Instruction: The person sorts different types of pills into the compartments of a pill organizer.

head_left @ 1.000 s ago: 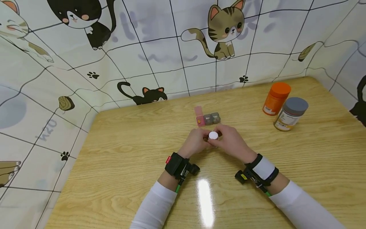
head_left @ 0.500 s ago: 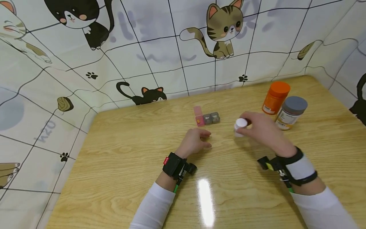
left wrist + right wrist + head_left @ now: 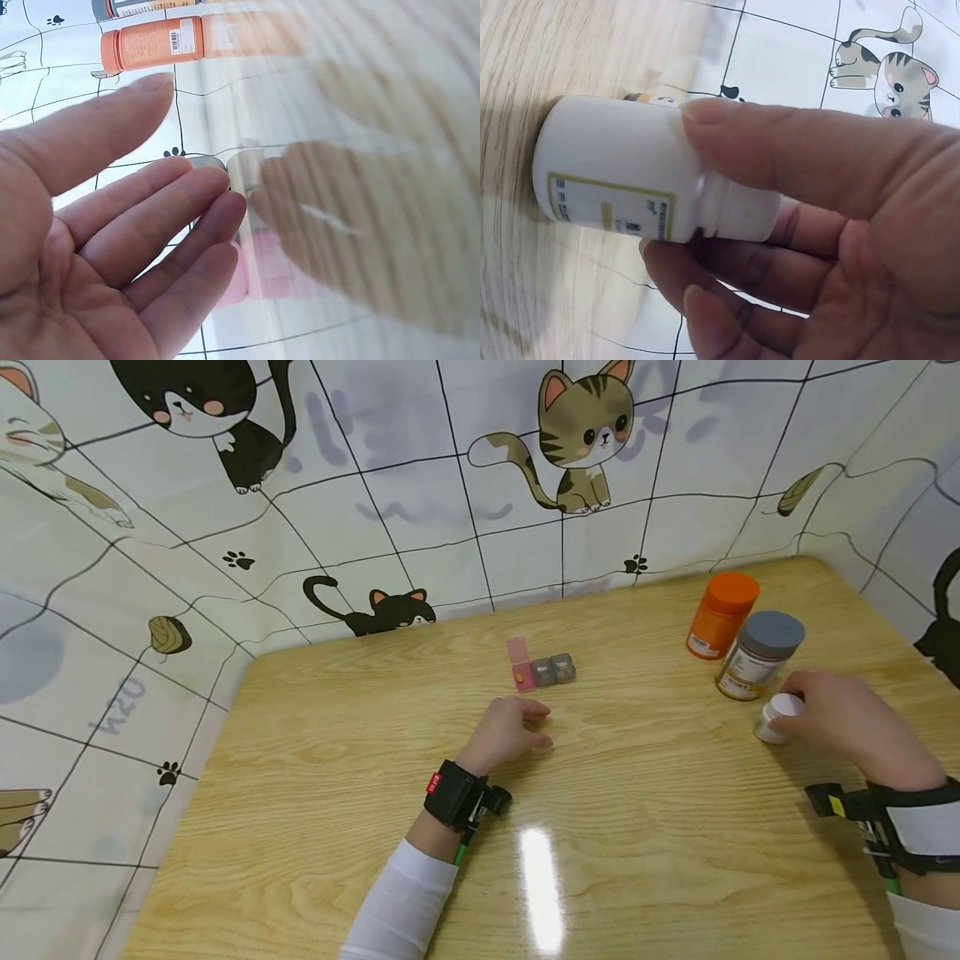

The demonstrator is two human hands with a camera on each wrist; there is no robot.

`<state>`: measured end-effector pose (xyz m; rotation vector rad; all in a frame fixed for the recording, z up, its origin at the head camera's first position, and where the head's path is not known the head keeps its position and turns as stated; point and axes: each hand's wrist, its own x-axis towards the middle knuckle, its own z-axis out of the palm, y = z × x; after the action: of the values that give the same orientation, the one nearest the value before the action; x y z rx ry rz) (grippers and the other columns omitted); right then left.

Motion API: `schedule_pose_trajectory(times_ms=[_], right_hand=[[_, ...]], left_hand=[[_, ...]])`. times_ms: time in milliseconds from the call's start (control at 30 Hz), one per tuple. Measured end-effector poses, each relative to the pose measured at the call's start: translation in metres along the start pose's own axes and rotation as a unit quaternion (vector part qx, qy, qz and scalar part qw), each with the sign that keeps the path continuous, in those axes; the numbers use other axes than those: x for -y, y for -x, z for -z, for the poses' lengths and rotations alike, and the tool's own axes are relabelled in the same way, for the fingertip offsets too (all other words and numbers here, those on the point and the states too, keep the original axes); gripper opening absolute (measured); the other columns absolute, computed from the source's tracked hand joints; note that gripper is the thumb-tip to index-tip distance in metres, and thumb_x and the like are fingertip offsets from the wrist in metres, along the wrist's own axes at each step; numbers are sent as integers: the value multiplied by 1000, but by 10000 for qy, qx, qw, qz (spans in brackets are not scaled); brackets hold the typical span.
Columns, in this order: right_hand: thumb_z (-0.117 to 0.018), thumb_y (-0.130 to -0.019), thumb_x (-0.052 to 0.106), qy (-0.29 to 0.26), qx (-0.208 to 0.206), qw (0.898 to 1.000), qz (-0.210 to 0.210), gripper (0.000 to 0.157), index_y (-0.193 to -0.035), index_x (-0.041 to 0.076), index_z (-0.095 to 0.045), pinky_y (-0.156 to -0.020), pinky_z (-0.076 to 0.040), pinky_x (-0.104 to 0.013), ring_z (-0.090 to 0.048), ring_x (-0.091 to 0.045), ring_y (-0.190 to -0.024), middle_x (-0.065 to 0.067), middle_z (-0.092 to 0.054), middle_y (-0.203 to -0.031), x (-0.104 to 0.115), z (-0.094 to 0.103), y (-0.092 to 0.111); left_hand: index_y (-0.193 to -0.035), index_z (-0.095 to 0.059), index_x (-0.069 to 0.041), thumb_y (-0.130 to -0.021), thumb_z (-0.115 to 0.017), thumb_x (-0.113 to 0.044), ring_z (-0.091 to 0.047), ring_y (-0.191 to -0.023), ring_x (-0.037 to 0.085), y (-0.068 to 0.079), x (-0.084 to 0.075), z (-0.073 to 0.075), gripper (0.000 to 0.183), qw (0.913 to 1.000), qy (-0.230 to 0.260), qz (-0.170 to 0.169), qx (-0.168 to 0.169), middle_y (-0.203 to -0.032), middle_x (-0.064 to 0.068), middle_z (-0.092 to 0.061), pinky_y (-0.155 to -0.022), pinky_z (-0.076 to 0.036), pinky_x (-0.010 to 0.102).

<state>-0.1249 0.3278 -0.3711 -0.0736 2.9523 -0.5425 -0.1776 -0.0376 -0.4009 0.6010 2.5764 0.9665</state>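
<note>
My right hand (image 3: 847,722) pinches a small white pill bottle (image 3: 615,165) between thumb and fingers, near its capped top. In the head view the bottle is low at the table's right, just in front of a jar with a grey lid (image 3: 757,656). My left hand (image 3: 504,732) rests near the middle of the table, fingers loosely bent and holding nothing. Behind it lies a small pill organizer (image 3: 543,670) with one pink and two grey compartments. The pink lid (image 3: 517,649) is raised, and an orange-yellow pill shows inside. The left wrist view has the organizer partly hidden behind my fingers (image 3: 165,225).
An orange bottle (image 3: 722,614) stands behind the grey-lidded jar at the back right. The wooden table (image 3: 360,718) ends at a wall covering (image 3: 420,502) printed with cats. Light glares off the table's front middle.
My right hand has carried the white pill bottle from beside my left hand to the right, near the jar. The left hand has let go of it and stayed in place.
</note>
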Motion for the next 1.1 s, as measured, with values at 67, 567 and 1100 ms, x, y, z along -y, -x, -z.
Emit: schedule_pose_trajectory(times_ms=[67, 567, 1100], right_hand=[[-69, -74, 10, 73, 76, 9999, 2, 38, -92, -16, -48, -58, -42, -44, -50, -29, -65, -19, -56, -74, 0, -1, -2], [-68, -81, 26, 417, -135, 9988, -217, 52, -108, -14, -46, -62, -45, -51, -54, -40, -74, -36, -53, -97, 44, 18, 20], [-54, -91, 12, -179, 443, 9588, 2802, 44, -128, -9, -42, -96, -36, -49, -42, -37, -116, -28, -45, -128, 174, -37, -111]], left_hand=[[-117, -61, -4, -78, -74, -12, -55, -100, 12, 0, 1, 0, 42, 10000, 32, 15, -6, -111, 6, -63, -82, -44, 24], [-113, -61, -2, -79, -73, -15, -56, -96, 18, -3, 12, 12, 39, 9976, -48, 201, -656, -110, 9, -63, -79, -45, 26], [-120, -57, -3, -73, -77, -28, -44, -109, 29, -51, 30, 38, 57, 9871, -1185, 938, -535, -118, 15, -53, -93, -36, 35]])
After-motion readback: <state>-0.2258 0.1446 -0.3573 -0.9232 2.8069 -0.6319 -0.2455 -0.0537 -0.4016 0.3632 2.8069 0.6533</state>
